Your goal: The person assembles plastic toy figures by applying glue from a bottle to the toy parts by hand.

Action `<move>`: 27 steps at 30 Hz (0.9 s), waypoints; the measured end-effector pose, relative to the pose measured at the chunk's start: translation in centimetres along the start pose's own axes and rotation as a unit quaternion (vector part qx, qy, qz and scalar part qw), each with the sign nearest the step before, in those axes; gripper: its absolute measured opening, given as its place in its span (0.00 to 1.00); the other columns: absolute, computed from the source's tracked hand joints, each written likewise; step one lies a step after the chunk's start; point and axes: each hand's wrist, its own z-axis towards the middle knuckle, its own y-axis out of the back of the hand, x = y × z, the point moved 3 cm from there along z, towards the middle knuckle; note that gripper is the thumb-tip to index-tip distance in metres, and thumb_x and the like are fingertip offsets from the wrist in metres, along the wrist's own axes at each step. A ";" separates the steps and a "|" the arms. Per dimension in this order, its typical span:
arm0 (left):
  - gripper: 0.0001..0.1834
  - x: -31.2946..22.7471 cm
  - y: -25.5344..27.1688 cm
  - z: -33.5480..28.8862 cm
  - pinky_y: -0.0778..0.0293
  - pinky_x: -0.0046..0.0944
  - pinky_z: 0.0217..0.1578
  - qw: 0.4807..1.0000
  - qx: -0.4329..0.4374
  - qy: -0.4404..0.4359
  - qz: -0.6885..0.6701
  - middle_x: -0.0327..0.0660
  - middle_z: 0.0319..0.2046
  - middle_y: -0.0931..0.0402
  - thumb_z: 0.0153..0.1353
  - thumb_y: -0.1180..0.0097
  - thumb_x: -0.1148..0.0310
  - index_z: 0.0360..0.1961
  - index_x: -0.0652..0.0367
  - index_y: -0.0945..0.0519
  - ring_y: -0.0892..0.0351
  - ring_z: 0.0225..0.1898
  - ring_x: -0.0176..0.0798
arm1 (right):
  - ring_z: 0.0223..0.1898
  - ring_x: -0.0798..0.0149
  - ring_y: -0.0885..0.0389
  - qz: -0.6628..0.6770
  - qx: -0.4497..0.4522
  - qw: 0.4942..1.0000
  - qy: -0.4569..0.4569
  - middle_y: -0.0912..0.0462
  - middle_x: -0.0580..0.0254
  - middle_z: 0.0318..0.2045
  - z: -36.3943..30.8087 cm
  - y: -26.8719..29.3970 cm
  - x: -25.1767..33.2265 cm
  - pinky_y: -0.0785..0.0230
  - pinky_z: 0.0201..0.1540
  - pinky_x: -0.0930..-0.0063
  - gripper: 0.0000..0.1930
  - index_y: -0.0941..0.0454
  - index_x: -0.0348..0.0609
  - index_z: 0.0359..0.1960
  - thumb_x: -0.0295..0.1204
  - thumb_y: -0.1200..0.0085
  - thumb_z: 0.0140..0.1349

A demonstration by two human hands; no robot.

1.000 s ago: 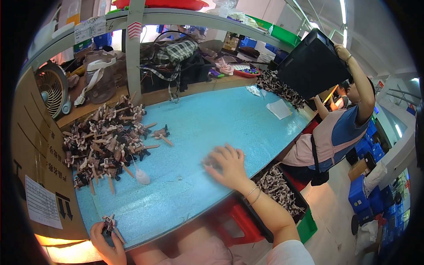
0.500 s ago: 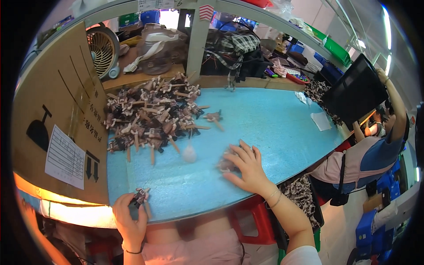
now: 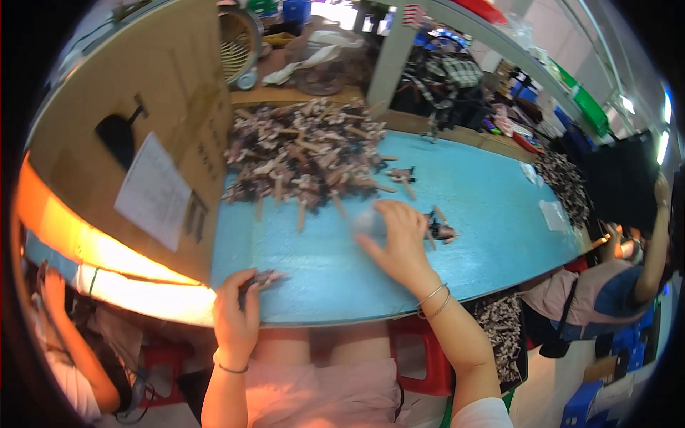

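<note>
Long table with smooth light-blue top [image 3: 321, 267]: it crosses the middle of the frame, and its near edge curves above the person's lap.
Tall brown cardboard box [image 3: 78, 171]: it stands at the left of the frame, at the left end of the table.
Heap of small brown, dark and pale toy figures with flat light-brown sticks [image 3: 307, 153]: it lies on the table, in the upper centre of the frame.
Right hand [image 3: 403, 232]: it is at the centre of the frame; its fingers are curved and partly open, around a small whitish translucent bottle [image 3: 367, 222]. Because of blur, I cannot tell if they grip it firmly.
Left hand [image 3: 237, 314]: it is at the lower left of centre, by the near edge; thumb and fingers are almost closed, pinching a small dark and pinkish figure [image 3: 270, 278].
Loose figures [image 3: 442, 230]: they lie on the table just right of the right hand.
Bottle: it lies up and to the right from the held figure, with bare blue surface between; the right hand is nearer. Its long axis is not clear.
Held figure: its long axis points rightward and slightly up, away from the left fingers.
</note>
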 end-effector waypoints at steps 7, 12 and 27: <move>0.12 -0.5 -0.1 -0.7 0.28 0.33 0.38 0.911 0.008 0.183 -0.369 0.46 0.43 0.24 0.66 0.57 0.73 0.49 0.65 0.31 0.22 0.38 0.40 | 0.46 0.64 0.25 0.435 0.008 0.890 -0.137 0.24 0.54 0.45 -1.8 -0.3 1.9 0.34 0.50 0.67 0.12 0.32 0.40 0.40 0.27 0.43 0.57; 0.18 -2.3 -1.9 -1.1 0.27 0.34 0.40 0.756 0.049 0.272 -0.593 0.50 0.54 0.31 0.69 0.63 0.66 0.57 0.63 0.37 0.24 0.48 0.46 | 0.41 0.67 0.22 0.561 0.050 0.807 -0.177 0.22 0.55 0.41 -5.0 1.2 4.6 0.30 0.45 0.76 0.11 0.33 0.34 0.42 0.24 0.48 0.60; 0.18 -5.5 -2.6 -1.8 0.29 0.33 0.36 0.735 0.172 0.292 -0.588 0.52 0.53 0.31 0.67 0.59 0.71 0.56 0.63 0.37 0.24 0.45 0.43 | 0.27 0.72 0.29 0.687 -0.141 0.687 -0.191 0.25 0.63 0.31 -7.5 2.2 3.5 0.37 0.29 0.81 0.17 0.33 0.39 0.43 0.38 0.46 0.61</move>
